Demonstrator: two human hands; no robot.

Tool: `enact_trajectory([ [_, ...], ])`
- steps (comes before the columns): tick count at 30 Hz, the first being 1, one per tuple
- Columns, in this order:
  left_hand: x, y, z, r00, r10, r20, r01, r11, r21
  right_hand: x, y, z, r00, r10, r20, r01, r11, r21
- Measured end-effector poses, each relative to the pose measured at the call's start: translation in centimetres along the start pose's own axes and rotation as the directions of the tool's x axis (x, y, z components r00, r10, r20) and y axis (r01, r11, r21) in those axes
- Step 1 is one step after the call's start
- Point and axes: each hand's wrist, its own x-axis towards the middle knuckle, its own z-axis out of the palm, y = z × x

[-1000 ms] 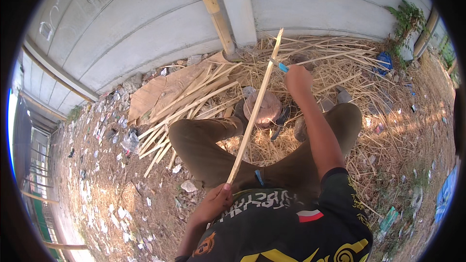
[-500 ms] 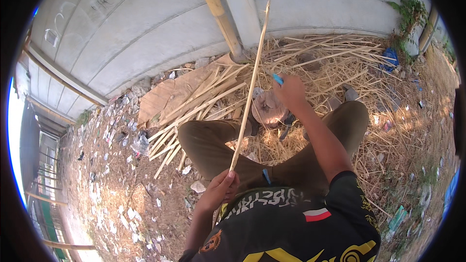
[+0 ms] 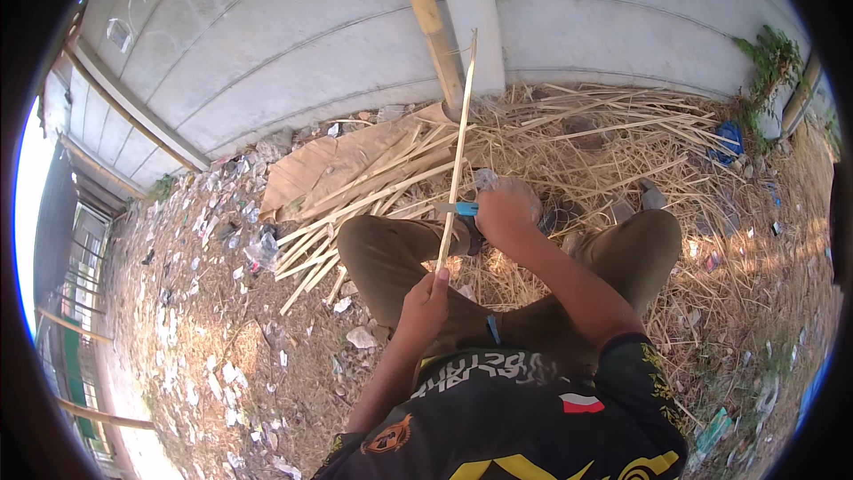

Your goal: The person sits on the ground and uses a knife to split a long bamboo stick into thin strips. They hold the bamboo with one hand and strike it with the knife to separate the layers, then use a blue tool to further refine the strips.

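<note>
My left hand (image 3: 425, 304) is closed around the lower end of a long, pale bamboo strip (image 3: 458, 153), which slants up and away from me over my left leg. In my right hand (image 3: 506, 220) is a knife (image 3: 464, 209) with a blue handle. Its blade points left and crosses the strip some way above my left hand; whether the edge bites into it I cannot tell. Behind my right hand, a round wooden block (image 3: 526, 196) is mostly hidden.
Split bamboo strips (image 3: 373, 191) lie in a pile on flattened cardboard (image 3: 306, 169) at the left. More strips (image 3: 613, 116) and shavings spread along the pale panel wall (image 3: 293, 44). A bamboo pole (image 3: 431, 27) leans there. Litter covers the ground at left.
The right hand has brought the knife down and left, onto the strip. My left hand has moved up and slightly right, and the strip's far tip sits lower in view.
</note>
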Motion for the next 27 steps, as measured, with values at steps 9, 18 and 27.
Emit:
enact_trajectory([
  [9, -1.6, 1.4, 1.7, 0.993, 0.106, 0.047, -0.114, 0.968, 0.224, 2.5, 7.2, 0.9, 0.971, 0.234, -0.051, -0.235, 0.972, -0.018],
  [18, -8.8, 1.2, -3.4, 0.963, 0.030, 0.269, -0.180, 0.812, 0.554, 3.6, 21.2, 3.0, 0.592, 0.801, 0.090, -0.805, 0.582, 0.115],
  [27, -7.6, -0.5, -4.4, 0.981, -0.072, 0.180, 0.016, 0.956, 0.294, 3.3, 14.9, 3.8, 0.771, 0.633, -0.067, -0.426, 0.591, 0.685],
])
